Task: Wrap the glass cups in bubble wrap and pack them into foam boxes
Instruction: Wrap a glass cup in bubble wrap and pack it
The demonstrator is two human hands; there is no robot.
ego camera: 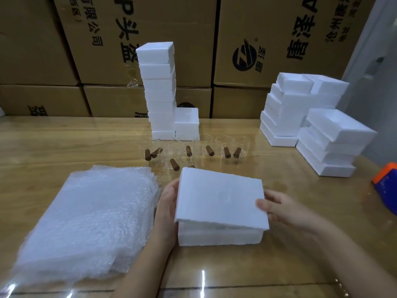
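Box [219, 235] lid [221, 201] tilted: my right hand [285, 211] pinches its edge, probably to seat it; left hand [168, 203] steadies, fingers hidden, can't tell.

Bare table [290, 173] lies open between box [219, 235] and foam stacks [335, 147]. Bubble wrap [86, 220] crowds the left; cups [206, 145] stand behind.

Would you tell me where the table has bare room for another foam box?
Bare table lies left of the glass cups, behind the bubble wrap, and between the foam box and the right foam stacks. The cups' strip is crowded.
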